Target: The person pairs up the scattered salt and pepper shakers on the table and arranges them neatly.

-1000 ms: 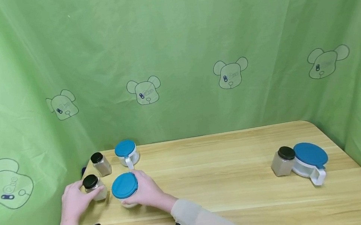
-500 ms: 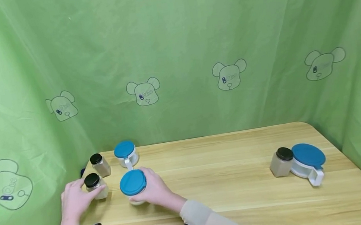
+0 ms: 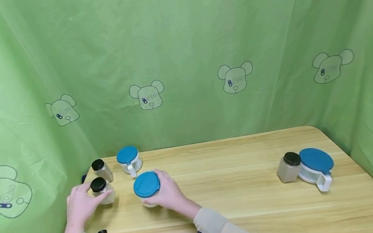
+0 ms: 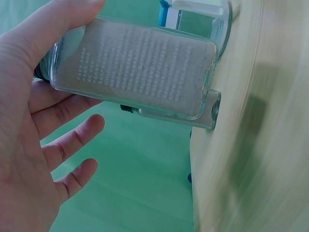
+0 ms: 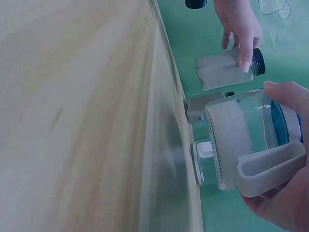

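Note:
My left hand (image 3: 80, 207) pinches a glass seasoning jar (image 4: 130, 67) near its black lid (image 3: 98, 184) between thumb and fingers. Pale powder fills that jar, and small print covers its side. In the left wrist view the other fingers spread away from it, and a gap shows between its base and the tabletop. My right hand (image 3: 171, 192) grips a round glass seasoning pot (image 5: 231, 140) around its blue lid (image 3: 146, 184). White grains lie inside, and its white handle (image 5: 270, 169) faces the right wrist camera. This pot also hangs above the table.
Behind my hands stand another black-lidded jar (image 3: 106, 174) and a blue-lidded pot (image 3: 135, 164). A third jar (image 3: 288, 172) and a wider blue-lidded pot (image 3: 315, 159) stand together on the right of the wooden table (image 3: 214, 175). A green curtain (image 3: 176, 36) surrounds it.
My right hand has carried the blue-lidded pot to the right and slightly away from me. My left hand has shifted a little rightward and up with the black-lidded jar.

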Tool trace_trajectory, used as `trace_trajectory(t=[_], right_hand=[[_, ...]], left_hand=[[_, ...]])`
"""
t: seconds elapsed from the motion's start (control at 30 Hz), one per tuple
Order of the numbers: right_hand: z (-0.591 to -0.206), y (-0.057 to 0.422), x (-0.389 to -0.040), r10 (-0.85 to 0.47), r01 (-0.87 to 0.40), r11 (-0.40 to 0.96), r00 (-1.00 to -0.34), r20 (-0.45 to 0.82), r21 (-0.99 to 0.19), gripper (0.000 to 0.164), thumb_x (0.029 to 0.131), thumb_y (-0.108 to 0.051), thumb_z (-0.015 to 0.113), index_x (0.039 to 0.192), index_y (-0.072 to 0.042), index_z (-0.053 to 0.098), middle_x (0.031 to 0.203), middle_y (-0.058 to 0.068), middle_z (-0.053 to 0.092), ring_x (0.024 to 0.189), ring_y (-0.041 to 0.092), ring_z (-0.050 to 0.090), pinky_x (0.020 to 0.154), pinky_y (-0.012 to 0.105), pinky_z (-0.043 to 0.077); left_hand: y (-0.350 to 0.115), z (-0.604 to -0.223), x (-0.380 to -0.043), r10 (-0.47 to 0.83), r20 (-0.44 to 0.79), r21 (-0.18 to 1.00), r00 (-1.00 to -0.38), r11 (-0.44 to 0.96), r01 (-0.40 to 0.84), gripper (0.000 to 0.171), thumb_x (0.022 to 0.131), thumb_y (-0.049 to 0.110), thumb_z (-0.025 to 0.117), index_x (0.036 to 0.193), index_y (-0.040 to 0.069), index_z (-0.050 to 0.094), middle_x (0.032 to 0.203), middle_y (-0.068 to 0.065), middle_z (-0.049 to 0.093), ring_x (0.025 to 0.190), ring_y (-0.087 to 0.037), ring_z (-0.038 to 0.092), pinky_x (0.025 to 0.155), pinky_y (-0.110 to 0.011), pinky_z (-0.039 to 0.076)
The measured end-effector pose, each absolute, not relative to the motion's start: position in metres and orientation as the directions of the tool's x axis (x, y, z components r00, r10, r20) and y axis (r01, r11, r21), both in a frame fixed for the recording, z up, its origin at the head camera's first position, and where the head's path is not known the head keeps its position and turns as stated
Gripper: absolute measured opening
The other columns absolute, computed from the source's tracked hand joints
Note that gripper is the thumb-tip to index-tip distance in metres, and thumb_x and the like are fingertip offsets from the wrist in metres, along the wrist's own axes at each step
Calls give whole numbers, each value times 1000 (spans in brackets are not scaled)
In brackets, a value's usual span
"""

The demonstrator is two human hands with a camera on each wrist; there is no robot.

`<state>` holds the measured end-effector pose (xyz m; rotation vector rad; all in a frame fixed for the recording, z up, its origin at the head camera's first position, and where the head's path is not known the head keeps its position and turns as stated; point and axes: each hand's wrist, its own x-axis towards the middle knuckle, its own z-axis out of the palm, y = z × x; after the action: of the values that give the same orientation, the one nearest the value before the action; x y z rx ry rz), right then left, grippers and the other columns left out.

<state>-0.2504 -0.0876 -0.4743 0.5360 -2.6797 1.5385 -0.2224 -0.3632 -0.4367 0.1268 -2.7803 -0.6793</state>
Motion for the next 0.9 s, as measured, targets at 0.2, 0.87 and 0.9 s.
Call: trace_trajectory(t=[0.2, 0.87, 0.9], right_hand=[[-473, -78, -250, -253, -278, 459, -951, 176, -844, 98, 65, -40, 88, 144, -7, 40, 134, 11, 55, 121, 30, 57, 99, 50, 50], [-468, -49, -250, -175, -271, 473, -961, 212, -838, 97, 64, -39, 90, 142, -8, 41, 134, 12, 54, 122, 32, 56, 100, 51, 49], [-468, -48, -250, -170, -271, 474, -962, 215, -838, 97, 64, -39, 90, 142, -7, 41, 134, 12, 54, 122, 33, 56, 100, 51, 49]], left_hand=[[-360, -438, -226, -125, 280, 457, -952, 890, 17, 81, 76, 58, 75, 122, -7, 60, 124, -31, 61, 120, -45, 44, 97, -60, 30], [-341, -433, -232, -50, 342, 467, -939, 876, 124, 64, 74, 54, 79, 113, 4, 69, 117, -23, 67, 113, -38, 50, 94, -58, 32], [-340, -433, -233, -46, 346, 465, -937, 876, 129, 62, 74, 53, 79, 112, 5, 69, 115, -22, 68, 112, -37, 51, 94, -57, 32]])
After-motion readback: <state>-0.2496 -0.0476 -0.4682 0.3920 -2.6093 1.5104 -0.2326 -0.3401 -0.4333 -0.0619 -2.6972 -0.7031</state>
